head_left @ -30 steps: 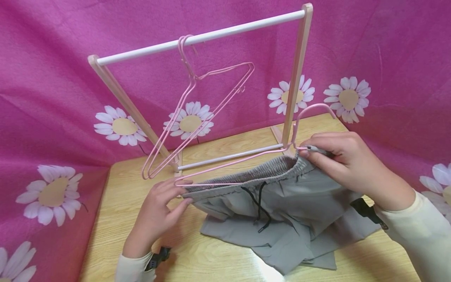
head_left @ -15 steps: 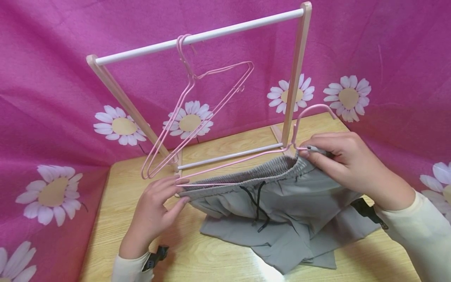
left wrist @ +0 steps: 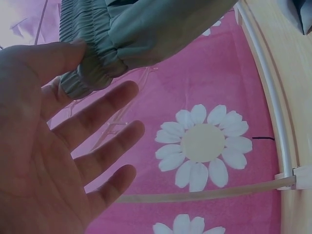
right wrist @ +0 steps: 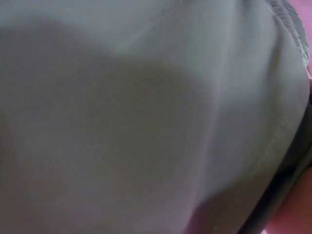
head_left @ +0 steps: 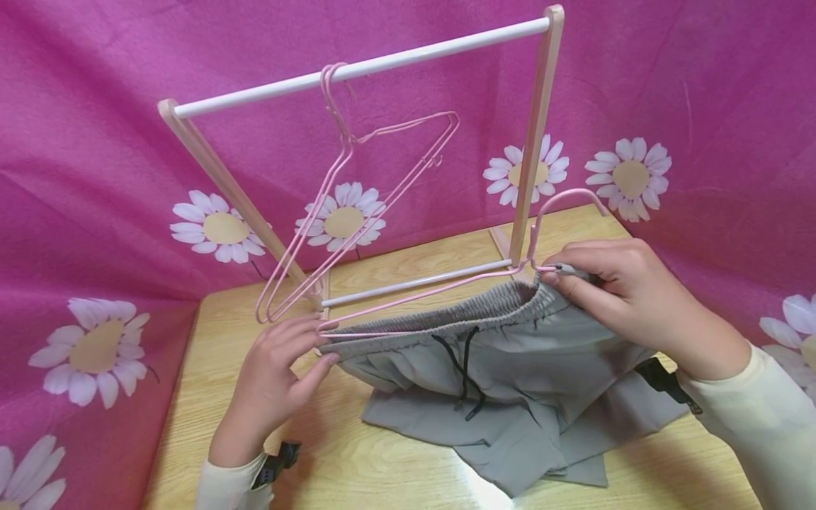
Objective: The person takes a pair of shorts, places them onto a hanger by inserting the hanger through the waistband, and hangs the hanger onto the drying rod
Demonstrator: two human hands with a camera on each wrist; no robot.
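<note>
Grey drawstring pants are held up by their gathered waistband, the lower part bunched on the table. A pink hanger runs along the waist opening, its lower bar inside it and its hook up at the right. My left hand pinches the left end of the waistband between thumb and forefinger, beside the hanger's corner; its other fingers are spread. My right hand grips the right end of the waistband together with the hanger below its hook. Grey cloth fills most of the right wrist view.
Behind stands a wooden rack with a white top rail, a wooden right post and a low white bar. More pink hangers hang from the rail. Pink daisy-printed cloth surrounds the wooden table.
My left hand has shifted slightly left, drawing the left end of the waistband outward past the hanger's corner. My right hand and the hanger stay almost still.
</note>
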